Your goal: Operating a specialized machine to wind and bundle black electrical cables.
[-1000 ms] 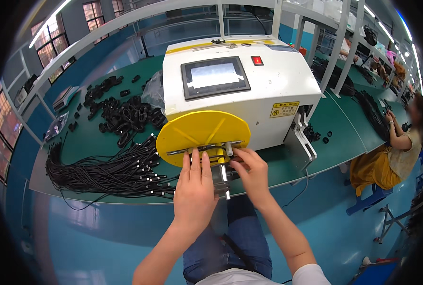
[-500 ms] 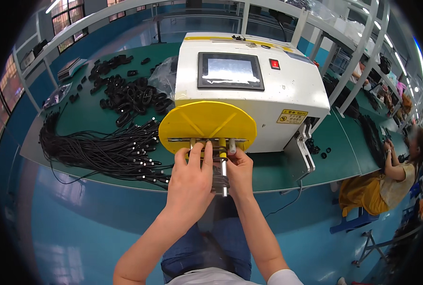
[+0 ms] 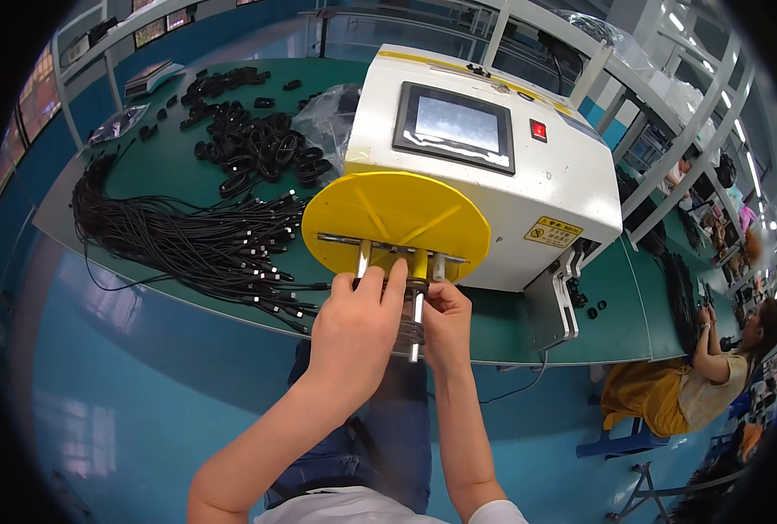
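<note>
A winding machine with a white body carries a round yellow disc on its front. Metal and yellow pegs stick out from the disc toward me, the longest being a metal rod. A small coil of black cable sits around the pegs, partly covered by my fingers. My left hand is closed on the coil's left side, fingertips near the pegs. On the other side my right hand has its fingers bent in against the coil, beside a whitish peg.
Left on the green table lies a long bundle of black cables with light connector ends. Wound black coils are heaped behind it, near a clear plastic bag. A seated person works at the right.
Both hands have come slightly toward me along the pegs, away from the disc, with the cable coil between them. My view has shifted, so the machine appears farther right.
</note>
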Demonstrator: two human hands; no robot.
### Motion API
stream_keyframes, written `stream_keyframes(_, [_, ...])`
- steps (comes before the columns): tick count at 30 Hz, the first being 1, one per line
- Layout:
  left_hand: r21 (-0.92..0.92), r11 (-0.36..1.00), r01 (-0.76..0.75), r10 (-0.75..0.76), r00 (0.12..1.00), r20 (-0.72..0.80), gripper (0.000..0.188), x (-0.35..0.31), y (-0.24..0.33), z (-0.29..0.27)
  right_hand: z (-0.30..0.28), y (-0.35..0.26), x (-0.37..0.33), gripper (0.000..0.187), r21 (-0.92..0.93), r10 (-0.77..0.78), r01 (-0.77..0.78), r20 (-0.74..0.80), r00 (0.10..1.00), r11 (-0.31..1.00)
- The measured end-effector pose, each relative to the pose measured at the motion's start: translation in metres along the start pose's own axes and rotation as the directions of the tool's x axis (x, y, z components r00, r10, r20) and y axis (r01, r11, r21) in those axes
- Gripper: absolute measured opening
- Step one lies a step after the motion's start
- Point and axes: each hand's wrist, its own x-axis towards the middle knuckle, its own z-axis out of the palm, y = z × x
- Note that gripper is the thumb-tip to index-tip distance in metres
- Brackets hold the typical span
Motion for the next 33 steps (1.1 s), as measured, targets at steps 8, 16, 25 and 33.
stream_keyframes(8, [-0.005, 1.0, -0.001, 0.001, 0.996, 0.088, 0.039, -0.014, 0.006, -0.018, -0.011, -0.016, -0.034, 0.022, -0.128, -0.062, 0.095, 0.238, 0.969, 0.987])
stream_keyframes(16, [-0.152, 0.984, 0.088, -0.022, 0.918, 0.396, 0.054, -0.032, 0.016, -0.059, -0.023, -0.031, -0.048, 0.016, -0.296, -0.171, 0.352, 0.499, 0.85, 0.888])
stream_keyframes(25, [-0.468, -0.178, 0.866, 0.191, 0.497, 0.847, 0.029, -0.08, -0.007, -0.015, 0.0, -0.04, -0.082, 0.012, -0.385, 0.074, 0.116, 0.444, 0.893, 0.916])
stream_keyframes(33, [-0.235, -0.552, 0.8, 0.442, 0.52, 0.731, 0.016, -0.099, -0.01, 0.012, 0.002, -0.043, -0.085, 0.011, -0.425, 0.269, -0.099, 0.362, 0.893, 0.9])
